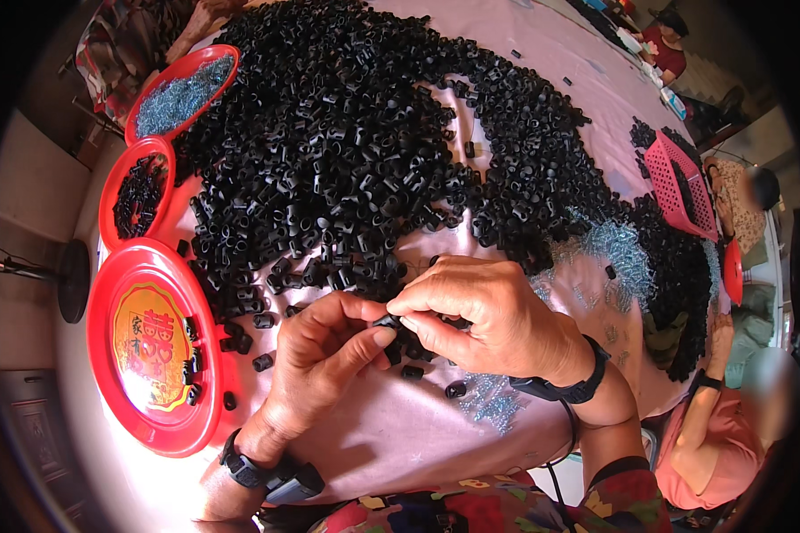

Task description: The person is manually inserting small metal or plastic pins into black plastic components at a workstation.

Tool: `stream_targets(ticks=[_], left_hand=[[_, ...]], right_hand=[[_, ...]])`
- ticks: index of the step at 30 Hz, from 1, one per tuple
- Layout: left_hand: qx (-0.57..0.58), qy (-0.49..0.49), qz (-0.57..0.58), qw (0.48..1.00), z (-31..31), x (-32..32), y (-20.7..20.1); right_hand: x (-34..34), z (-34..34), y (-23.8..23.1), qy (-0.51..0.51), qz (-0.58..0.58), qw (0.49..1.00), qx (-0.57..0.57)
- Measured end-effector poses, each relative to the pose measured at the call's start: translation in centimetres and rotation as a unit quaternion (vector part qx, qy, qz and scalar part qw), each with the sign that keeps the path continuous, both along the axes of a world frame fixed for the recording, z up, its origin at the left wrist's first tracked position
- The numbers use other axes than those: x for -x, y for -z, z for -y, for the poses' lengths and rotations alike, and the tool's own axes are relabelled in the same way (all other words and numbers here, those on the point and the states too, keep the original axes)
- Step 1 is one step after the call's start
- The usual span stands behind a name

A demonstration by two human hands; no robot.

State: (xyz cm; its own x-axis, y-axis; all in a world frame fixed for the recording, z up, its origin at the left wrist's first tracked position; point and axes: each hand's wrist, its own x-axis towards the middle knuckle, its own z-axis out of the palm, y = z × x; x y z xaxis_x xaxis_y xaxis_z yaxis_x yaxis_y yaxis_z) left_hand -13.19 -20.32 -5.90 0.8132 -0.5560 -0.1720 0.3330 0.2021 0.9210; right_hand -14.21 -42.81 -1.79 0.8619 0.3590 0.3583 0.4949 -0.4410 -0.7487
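In front of me, both hands meet over the near edge of a large black heap. My left hand (pixel 316 360) is closed, pinching a small black plastic part (pixel 388 322) between thumb and index finger. From the right, my right hand (pixel 480 311) comes against that part with thumb and fingertips pressed together; whatever tiny piece they may hold is hidden. Loose black hollow plastic pieces (pixel 329 178) are heaped beyond my hands, and a few lie beneath them. Close to my right wrist, small bluish-silver pieces (pixel 492 404) resembling springs are scattered on the pink tablecloth (pixel 373 449).
A red plate (pixel 105 346) at left carries several black parts. Behind it are a red dish (pixel 108 200) of dark pieces and another (pixel 226 64) of silvery ones. More silvery pieces (pixel 618 258) and a pink basket (pixel 676 182) lie at right. Other people sit around the table.
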Motion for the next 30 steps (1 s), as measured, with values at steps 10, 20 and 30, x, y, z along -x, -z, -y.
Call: stream_targets(ticks=[10,20,30], left_hand=[[-0.05,-0.021,0.081,0.995,0.5,0.8,0.1],[-0.141,-0.049,0.175,0.973,0.9,1.1,0.7],[-0.089,-0.064,0.067,0.992,1.5,1.2,0.0]], right_hand=[[0.4,-0.3,0.2,0.006,0.005,1.0,0.005],[0.6,-0.3,0.7,0.002,0.045,0.999,0.026],[0.4,-0.3,0.9,0.031,0.013,0.999,0.006]])
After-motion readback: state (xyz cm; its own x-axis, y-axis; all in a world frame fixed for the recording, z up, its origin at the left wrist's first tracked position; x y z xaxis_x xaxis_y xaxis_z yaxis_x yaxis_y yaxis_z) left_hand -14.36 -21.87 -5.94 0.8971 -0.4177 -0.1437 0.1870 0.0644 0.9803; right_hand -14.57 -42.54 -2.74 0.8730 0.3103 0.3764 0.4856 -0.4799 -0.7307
